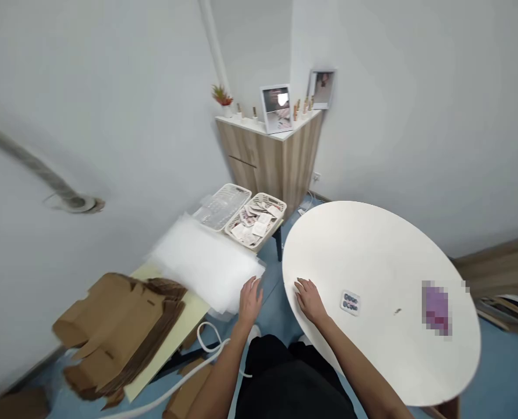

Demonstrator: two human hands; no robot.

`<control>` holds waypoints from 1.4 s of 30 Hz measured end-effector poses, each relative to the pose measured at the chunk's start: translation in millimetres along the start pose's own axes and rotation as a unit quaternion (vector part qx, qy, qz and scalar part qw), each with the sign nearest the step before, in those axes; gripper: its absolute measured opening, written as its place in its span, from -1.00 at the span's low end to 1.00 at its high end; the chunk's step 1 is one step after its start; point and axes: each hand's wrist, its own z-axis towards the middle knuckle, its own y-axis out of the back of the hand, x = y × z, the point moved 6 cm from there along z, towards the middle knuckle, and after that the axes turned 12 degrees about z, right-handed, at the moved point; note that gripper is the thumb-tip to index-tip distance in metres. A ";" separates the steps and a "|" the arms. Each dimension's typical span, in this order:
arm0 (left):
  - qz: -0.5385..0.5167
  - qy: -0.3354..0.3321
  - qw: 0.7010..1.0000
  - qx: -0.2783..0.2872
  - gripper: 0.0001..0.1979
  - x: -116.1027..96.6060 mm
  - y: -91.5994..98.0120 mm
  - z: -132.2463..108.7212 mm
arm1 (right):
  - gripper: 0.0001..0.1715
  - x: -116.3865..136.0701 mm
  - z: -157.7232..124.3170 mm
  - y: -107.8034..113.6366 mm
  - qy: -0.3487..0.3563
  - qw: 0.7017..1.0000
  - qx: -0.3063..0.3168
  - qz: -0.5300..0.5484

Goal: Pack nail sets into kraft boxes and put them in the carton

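Observation:
My left hand (250,301) reaches out to the near edge of a stack of white translucent sheets (204,262) on the low table at my left; its fingers are spread and hold nothing. My right hand (309,298) lies flat, fingers apart, on the left edge of the round white table (372,256). A small white card with dark dots (350,302) lies on that table just right of my right hand.
Flattened brown cardboard boxes (119,326) are piled on a pale yellow board at the left. Two white baskets (241,212), one with paper packets, stand behind the sheets. A wooden corner cabinet (272,154) with picture frames is at the back. A white cord (210,343) loops near my knees.

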 end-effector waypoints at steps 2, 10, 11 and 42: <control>0.032 0.052 0.998 -0.009 -0.62 49.5 18.6 -9.2 | -0.54 27.4 22.2 -21.0 0.025 0.999 0.023 0.013; 0.076 0.008 0.994 0.074 -0.41 150.7 37.3 -37.9 | -0.56 124.1 81.5 -96.8 0.078 0.992 0.088 0.040; 0.066 -0.004 0.994 0.081 -0.43 154.7 38.2 -38.6 | -0.57 131.7 85.7 -103.5 0.077 0.992 0.093 0.040; -0.148 -0.332 0.931 0.044 -0.70 -101.6 55.0 9.0 | -0.53 2.0 32.3 90.2 -0.059 0.977 -0.192 -0.078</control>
